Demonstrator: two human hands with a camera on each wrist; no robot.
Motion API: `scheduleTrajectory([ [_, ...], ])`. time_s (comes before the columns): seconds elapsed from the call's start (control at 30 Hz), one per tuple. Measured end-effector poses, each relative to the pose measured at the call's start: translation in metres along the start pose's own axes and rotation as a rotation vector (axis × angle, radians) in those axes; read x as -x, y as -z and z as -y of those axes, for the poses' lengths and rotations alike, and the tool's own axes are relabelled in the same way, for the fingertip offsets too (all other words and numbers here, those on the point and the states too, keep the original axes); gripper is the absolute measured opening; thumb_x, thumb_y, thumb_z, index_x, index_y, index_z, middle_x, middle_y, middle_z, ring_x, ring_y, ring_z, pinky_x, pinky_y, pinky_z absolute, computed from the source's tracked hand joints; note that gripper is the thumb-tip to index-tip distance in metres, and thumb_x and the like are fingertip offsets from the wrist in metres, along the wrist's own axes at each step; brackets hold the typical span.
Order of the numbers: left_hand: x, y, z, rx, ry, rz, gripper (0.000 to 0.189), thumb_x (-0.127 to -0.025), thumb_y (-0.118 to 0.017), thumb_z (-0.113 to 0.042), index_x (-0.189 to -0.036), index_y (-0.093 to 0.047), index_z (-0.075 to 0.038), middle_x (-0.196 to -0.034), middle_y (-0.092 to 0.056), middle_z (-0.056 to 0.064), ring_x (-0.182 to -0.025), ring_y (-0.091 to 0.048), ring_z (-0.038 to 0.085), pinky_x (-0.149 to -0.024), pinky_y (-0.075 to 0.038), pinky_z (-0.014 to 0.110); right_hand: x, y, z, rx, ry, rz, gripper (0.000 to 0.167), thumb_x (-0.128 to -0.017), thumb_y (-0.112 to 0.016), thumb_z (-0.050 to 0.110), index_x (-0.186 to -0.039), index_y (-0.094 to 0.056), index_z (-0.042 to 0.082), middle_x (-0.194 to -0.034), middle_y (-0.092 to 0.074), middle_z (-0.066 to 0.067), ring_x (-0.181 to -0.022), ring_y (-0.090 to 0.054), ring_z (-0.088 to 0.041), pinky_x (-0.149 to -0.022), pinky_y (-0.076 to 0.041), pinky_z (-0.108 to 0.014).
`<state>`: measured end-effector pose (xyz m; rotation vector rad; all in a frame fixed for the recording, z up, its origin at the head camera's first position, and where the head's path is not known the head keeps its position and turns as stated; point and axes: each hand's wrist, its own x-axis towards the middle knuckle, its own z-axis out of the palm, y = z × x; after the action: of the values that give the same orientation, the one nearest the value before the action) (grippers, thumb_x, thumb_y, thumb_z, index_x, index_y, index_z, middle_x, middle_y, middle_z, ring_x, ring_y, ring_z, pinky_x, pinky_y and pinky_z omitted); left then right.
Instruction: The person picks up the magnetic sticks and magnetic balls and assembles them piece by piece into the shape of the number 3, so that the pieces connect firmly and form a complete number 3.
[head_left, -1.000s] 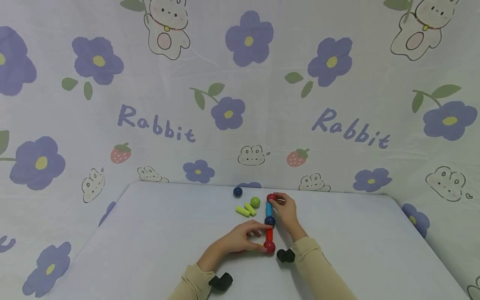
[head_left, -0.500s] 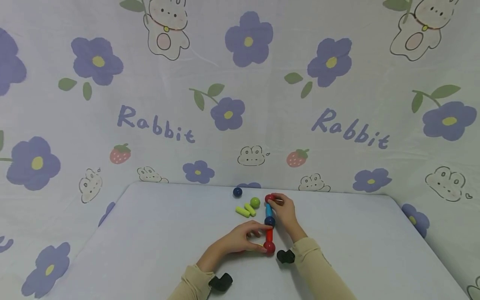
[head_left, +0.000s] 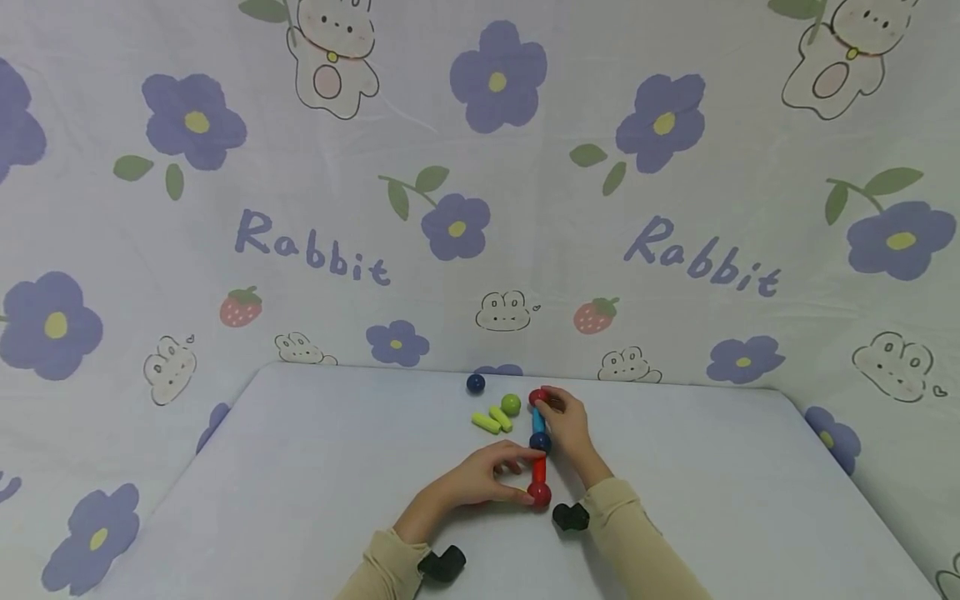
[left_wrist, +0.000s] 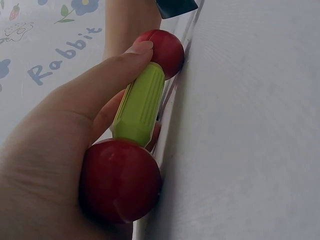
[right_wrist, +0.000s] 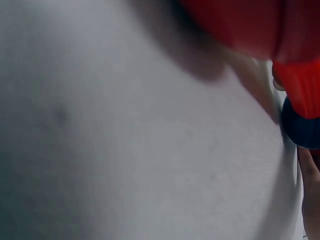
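A chain of toy balls and rods runs away from the person. From the near end come a red ball, a red rod, a dark blue ball, a light blue rod and a far red ball. My left hand holds the near part, thumb on the near red ball, index finger at the dark blue ball. A lime rod joins that ball to another red ball beside the palm. My right hand pinches the far red ball.
On the white table, left of the chain, lie two loose lime rods and a green ball. A dark blue ball sits near the back edge. A patterned cloth hangs behind.
The far red ball has shifted slightly left in the right hand, over the light blue rod's end. My left hand has stayed in place on the chain.
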<state>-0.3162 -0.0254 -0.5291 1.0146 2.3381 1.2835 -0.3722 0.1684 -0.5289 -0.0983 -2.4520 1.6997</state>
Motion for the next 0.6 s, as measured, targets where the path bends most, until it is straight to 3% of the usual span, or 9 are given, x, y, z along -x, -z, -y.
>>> scheduleTrajectory([
  [0.4,0.0012,0.001,-0.0024,-0.012,0.005,-0.004,0.062,-0.081,-0.08,-0.027,-0.138,-0.055,-0.028,-0.12,-0.062,0.001,-0.105,-0.059,0.012,-0.087,-0.045,0.02,0.0018,-0.0023,-0.0026,-0.047,0.043,0.016,0.05,-0.089,-0.069,0.007,-0.135,-0.053,0.0,-0.136,-0.056,-0.023,-0.126,-0.056,-0.036,-0.107,-0.046,-0.044],
  [0.6,0.0009,0.0009,-0.0014,-0.014,-0.004,-0.002,0.064,-0.08,-0.08,-0.027,-0.139,-0.054,-0.027,-0.12,-0.062,0.002,-0.106,-0.059,0.013,-0.086,-0.045,0.02,0.0029,-0.0025,-0.0042,-0.032,0.049,0.034,0.048,-0.09,-0.068,0.009,-0.135,-0.054,0.002,-0.138,-0.056,-0.022,-0.127,-0.056,-0.036,-0.107,-0.046,-0.045],
])
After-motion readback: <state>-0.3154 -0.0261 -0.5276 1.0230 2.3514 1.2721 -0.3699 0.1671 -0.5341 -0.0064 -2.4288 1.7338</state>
